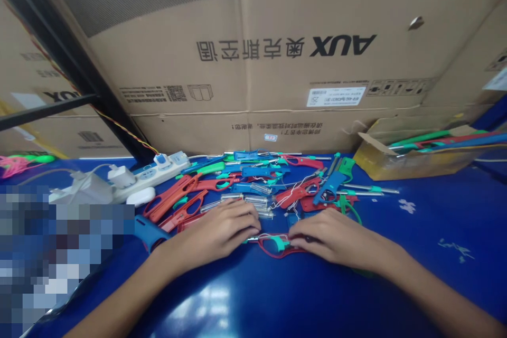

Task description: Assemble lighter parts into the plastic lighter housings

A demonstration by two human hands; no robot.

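An opened red long-nosed lighter point(274, 256) with a turquoise trigger point(281, 243) and a thin white wire lies between my two hands at the near side of the pile. Curled fingers of my right hand point(330, 235) close round its handle end, hiding most of it. My left hand point(232, 226) has its fingers bent down at the metal rod end, and the fingertips partly cover the rod. Just beyond my left hand are several clear plastic tubes point(259, 201). Red lighter shells point(295, 193) with white wires sit beyond my right hand.
Red, blue and green lighter parts point(261, 171) spread across the blue table point(253, 301). A white power strip point(158, 169) with plugs stands at the left. An open carton point(412, 163) of lighters is at the right, and a large cardboard sheet point(245, 79) rises behind.
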